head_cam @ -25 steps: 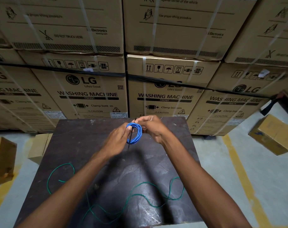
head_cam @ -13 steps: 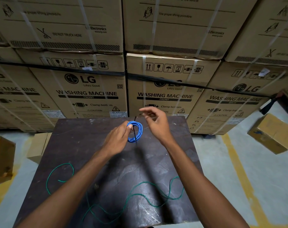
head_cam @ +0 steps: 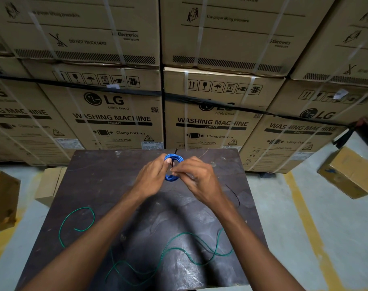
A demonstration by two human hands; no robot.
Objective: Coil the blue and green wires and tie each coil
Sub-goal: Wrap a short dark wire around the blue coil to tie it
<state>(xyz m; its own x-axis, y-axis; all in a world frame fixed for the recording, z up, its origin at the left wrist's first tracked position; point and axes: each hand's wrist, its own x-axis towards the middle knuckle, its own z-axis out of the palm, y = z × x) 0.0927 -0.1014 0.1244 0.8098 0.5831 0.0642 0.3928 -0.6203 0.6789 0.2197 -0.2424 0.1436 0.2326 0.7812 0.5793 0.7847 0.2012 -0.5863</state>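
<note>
Blue coil (head_cam: 173, 168) sat up over the far middle of the dark surface (head_cam: 107, 185), and we had both hands on it. Our left hand (head_cam: 152, 178) curled round the coil's left side, thumb pressed on the loops. Our right hand (head_cam: 196, 180) had its fingertips pinched in at the coil's near right edge, seemingly on the thin black tie (head_cam: 174, 158) that crossed the loops and poked out past the top. Whether the tie was already cinched, we could not tell.

Risk from there: by our reading, if the left grip eased before the tie was snug, the springy loops would fan open and the coil would need rewinding. The tie was slim and dark against a dark surface, so a slipped pinch could drop it out of easy sight. A second black tie (head_cam: 233, 195) lay just right of our right wrist, where a sweep of the forearm could knock it off the edge.

Green wire (head_cam: 179, 246) lay loose across the near part of the surface, uncoiled, partly under our forearms, one end curling at the left.

Against half a second before: our right hand had been lifted clear, fingers spread, well off the coil. Now it was back down and pinching. The left hand had barely shifted, and the green wire lay as it had.
</note>
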